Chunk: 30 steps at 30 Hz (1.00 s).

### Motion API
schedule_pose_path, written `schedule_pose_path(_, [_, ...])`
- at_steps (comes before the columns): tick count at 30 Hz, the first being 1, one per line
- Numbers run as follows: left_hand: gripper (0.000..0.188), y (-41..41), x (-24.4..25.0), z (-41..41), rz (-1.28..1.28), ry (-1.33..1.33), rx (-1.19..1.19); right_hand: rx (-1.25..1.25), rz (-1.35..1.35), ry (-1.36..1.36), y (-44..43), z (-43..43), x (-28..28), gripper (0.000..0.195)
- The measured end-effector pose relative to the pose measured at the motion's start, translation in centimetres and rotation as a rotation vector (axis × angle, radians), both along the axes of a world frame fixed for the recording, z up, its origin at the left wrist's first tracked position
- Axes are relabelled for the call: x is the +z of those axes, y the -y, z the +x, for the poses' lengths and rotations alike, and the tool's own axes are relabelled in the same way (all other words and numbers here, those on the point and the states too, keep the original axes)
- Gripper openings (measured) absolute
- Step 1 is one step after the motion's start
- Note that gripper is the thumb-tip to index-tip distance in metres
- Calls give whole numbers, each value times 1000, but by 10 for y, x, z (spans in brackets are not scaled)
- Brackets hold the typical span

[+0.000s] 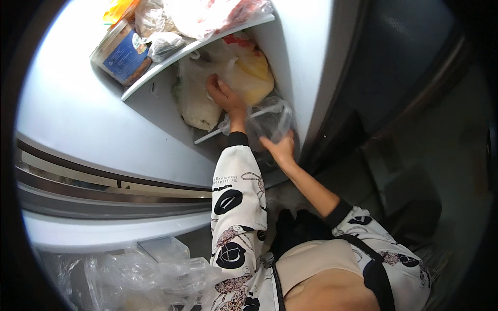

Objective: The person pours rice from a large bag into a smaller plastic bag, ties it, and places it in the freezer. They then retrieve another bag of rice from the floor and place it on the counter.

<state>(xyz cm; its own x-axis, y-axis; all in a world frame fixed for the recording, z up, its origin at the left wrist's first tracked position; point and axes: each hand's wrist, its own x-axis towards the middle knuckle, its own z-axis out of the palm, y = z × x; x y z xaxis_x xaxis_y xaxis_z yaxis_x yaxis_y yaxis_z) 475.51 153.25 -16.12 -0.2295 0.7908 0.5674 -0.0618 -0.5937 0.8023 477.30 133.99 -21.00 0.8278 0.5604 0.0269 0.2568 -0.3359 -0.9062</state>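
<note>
My left hand [227, 95] reaches into a lower refrigerator compartment, its fingers bent against a pale food bundle in a plastic bag [200, 110]. Whether the fingers grip the bag is hidden. Beside it, a second plastic bag with yellow and red parts [255, 74] leans toward the right wall. Lower right, my right hand [282, 147] has a crumpled clear plastic bag [272, 116] between thumb and fingers, blurred in places. This clear bag hangs over the white front rim of the compartment [210, 136] and passes close to my left wrist.
Above, a white-edged shelf [190, 48] carries a clear tub with a blue label [122, 54] and several plastic bags [210, 15]. At left is the door edge [116, 194]; crumpled clear bags [148, 276] lie lower left. A dark panel [389, 58] stands at right.
</note>
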Motion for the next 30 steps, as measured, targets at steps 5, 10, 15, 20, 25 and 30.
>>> schedule_pose_path(5, [38, 21, 11, -22, -79, 181, -259, 187, 232, -806, -9, 22, -3, 24])
schedule_pose_path(10, [31, 180, -4, -87, -23, 104, 24, 286, 330, -1246, 49, 21, -6, 31])
schedule_pose_path(15, [75, 278, -195, -115, -764, -256, -465, 425, 343, -1479, 73, 8, -32, 24])
schedule_pose_path(20, [64, 280, -263, -87, -750, -314, -756, 569, 154, -1355, 116, -49, -78, 25])
schedule_pose_path(25, [47, 268, -255, -99, -785, -453, -730, 865, 164, -648, 89, -26, -96, 32])
schedule_pose_path(30, [32, 268, -235, -121, -807, -524, -724, 1031, 195, 298, 54, -18, -62, 44])
